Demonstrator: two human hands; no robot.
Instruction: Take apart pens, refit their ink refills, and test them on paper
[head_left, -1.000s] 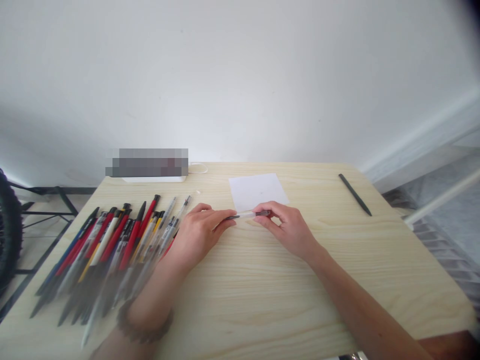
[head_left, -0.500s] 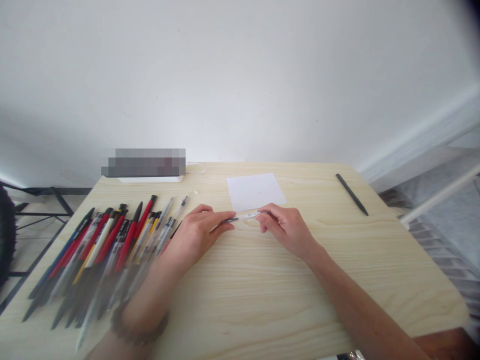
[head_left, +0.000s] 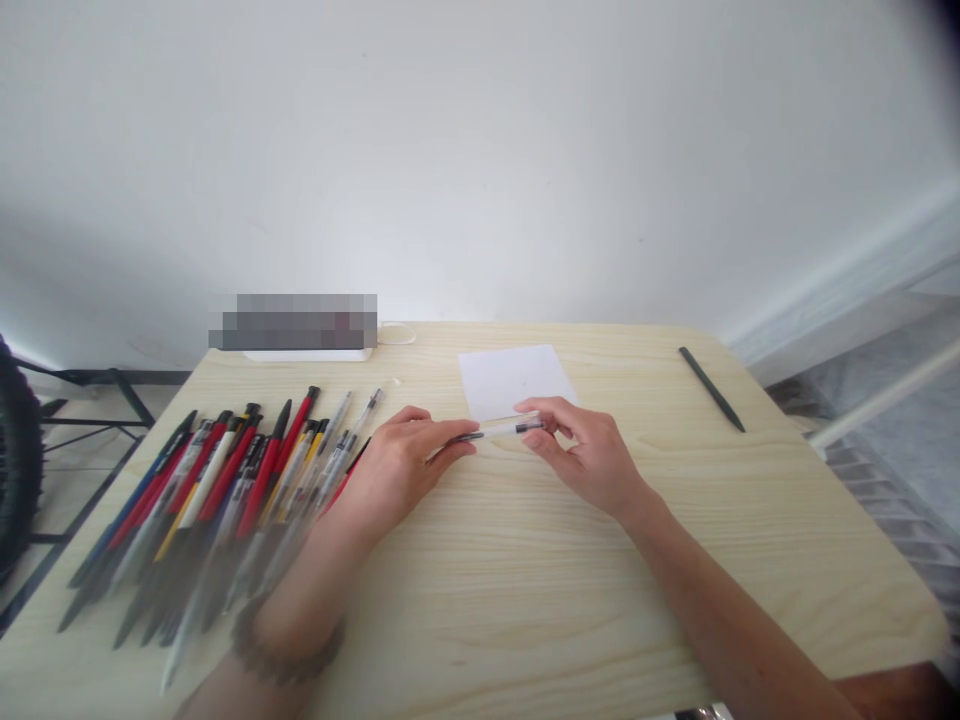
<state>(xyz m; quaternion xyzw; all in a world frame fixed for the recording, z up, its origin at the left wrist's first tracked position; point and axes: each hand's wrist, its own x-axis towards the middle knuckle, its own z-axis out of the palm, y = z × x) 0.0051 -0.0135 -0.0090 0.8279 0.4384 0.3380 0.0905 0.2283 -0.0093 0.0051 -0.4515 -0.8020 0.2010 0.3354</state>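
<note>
A clear-barrelled pen (head_left: 499, 430) with dark parts lies level between my two hands, a little above the table. My left hand (head_left: 409, 445) pinches its left end between thumb and fingers. At the other end, the thumb and fingers of my right hand (head_left: 581, 440) close on the barrel. Just behind the pen, a white sheet of paper (head_left: 514, 375) lies flat, partly covered by my right hand. Beside and partly under my left forearm spreads a pile of pens (head_left: 217, 490) in red, white, yellow, blue and clear.
A single dark pen (head_left: 711, 388) lies at the right of the wooden table (head_left: 525, 600). At the back left stands a blurred-out device (head_left: 300, 325) on a white base, with a white cable loop (head_left: 397, 332). A white wall (head_left: 480, 160) rises behind; a tyre (head_left: 16, 460) is at far left.
My right hand's fingers have shifted and loosened slightly on the pen, showing more of its right end. The pen has turned, so a dark part faces up there. My left hand keeps its pinch.
</note>
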